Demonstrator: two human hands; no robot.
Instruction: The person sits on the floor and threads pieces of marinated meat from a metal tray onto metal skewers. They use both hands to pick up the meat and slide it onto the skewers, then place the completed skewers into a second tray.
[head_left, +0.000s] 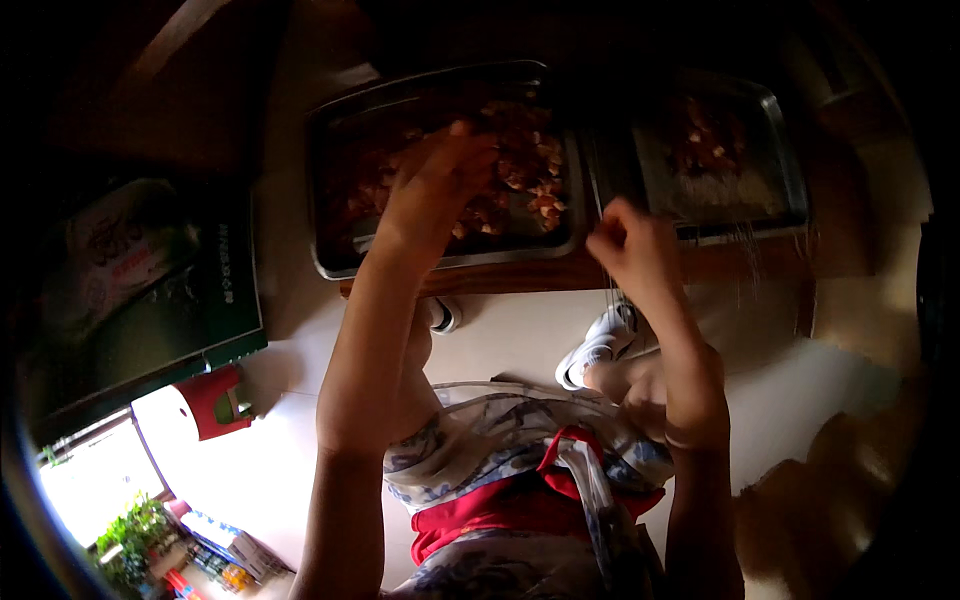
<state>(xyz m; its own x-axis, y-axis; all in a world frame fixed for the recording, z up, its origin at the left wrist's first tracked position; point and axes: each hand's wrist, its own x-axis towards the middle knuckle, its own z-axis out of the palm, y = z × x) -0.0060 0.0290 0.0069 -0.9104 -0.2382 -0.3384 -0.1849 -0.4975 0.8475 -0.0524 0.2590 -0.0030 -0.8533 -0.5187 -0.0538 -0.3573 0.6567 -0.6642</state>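
My left hand (446, 161) is over a metal tray (450, 264) of small reddish raw-looking meat pieces (551, 206). Its fingers are blurred and dark, so whatever they grip is hidden. Near the gap between two trays, my right hand (634, 236) has its fingers curled and thumb bent in. Thin sticks, apparently skewers (612, 289), show just below it past the table edge; whether the hand holds one is unclear. The second metal tray (795, 184), right of that hand, bears more meat (705, 142) and a bundle of thin pale sticks (720, 191).
The wooden table edge (510, 279) runs below both trays. A dark green printed box (225, 300) stands at left, near a red plastic stool (214, 405). Potted plants (131, 532) and a carton (232, 544) are lower left. A blurred brown shape (810, 495) is lower right.
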